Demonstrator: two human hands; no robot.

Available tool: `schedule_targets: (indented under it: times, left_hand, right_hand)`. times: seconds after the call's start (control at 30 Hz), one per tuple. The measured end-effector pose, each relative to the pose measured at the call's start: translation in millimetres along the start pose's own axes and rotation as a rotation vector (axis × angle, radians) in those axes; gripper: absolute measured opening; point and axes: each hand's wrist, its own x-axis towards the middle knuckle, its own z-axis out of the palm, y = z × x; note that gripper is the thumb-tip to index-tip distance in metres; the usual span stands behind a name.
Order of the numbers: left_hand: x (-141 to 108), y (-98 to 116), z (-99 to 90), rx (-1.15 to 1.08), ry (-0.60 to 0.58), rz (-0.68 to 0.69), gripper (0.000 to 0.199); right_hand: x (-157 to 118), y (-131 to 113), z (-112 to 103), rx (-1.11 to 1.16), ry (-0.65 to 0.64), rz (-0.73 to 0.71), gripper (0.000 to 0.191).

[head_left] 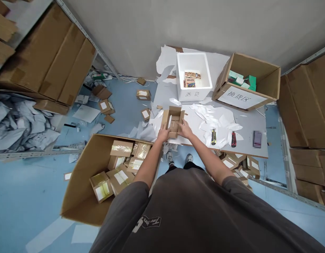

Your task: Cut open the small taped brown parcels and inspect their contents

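Observation:
A small cardboard box (174,135) stands with its flaps open at the front edge of the table. Something thin and white (169,122) is inside it, along the left wall; what it is I cannot make out. My left hand (163,134) grips the near left corner of the box. On the opposite side, my right hand (185,129) holds the right wall and flap, fingers bent over the edge. Torn white paper (208,114) lies to the right, with a yellow-and-black box cutter (213,137) and a red-and-black box cutter (233,139) beyond.
At the table's back are a white foam box (194,94) with packets inside and a large carton (247,99) with green boxes. A big carton (80,182) of taped parcels stands at my left. Shelves flank both sides; parcels (143,94) and paper litter the blue floor.

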Motion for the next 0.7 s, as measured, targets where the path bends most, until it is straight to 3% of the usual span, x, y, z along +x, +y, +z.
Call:
schedule_targets:
  times: [0.1, 0.2, 0.3, 0.4, 0.53, 0.63, 0.7]
  left_hand:
    - [-11.6, -3.4, 17.6, -0.041, 0.094, 0.011, 0.034]
    - [-21.1, -0.8, 24.7, -0.071, 0.142, 0.044, 0.028]
    - [-32.0, 12.1, 22.8, -0.083, 0.213, 0.104, 0.026]
    - [-40.5, 42.9, 13.7, -0.100, 0.324, 0.206, 0.018]
    - [-39.3, 121.4, 2.4, -0.113, 0.383, 0.398, 0.010]
    - [-34.0, 207.4, 10.2, -0.104, 0.308, 0.561, 0.011]
    - [-31.8, 272.4, 26.8, -0.097, 0.223, 0.652, 0.013]
  right_hand:
    - [-16.6, -4.0, 36.9, -0.072, -0.041, 0.120, 0.073]
    - [-33.7, -0.8, 53.7, -0.095, 0.022, 0.172, 0.051]
    - [-51.7, 3.5, 49.4, -0.055, 0.141, 0.171, 0.043]
    - [-78.2, 11.7, 24.3, 0.002, 0.299, 0.132, 0.044]
    - [-139.6, 41.5, -33.1, 0.047, 0.468, 0.136, 0.045]
    - [-208.7, 81.5, -79.9, 0.049, 0.596, 0.231, 0.046]
    - [-263.7, 114.7, -106.3, 0.040, 0.672, 0.311, 0.047]
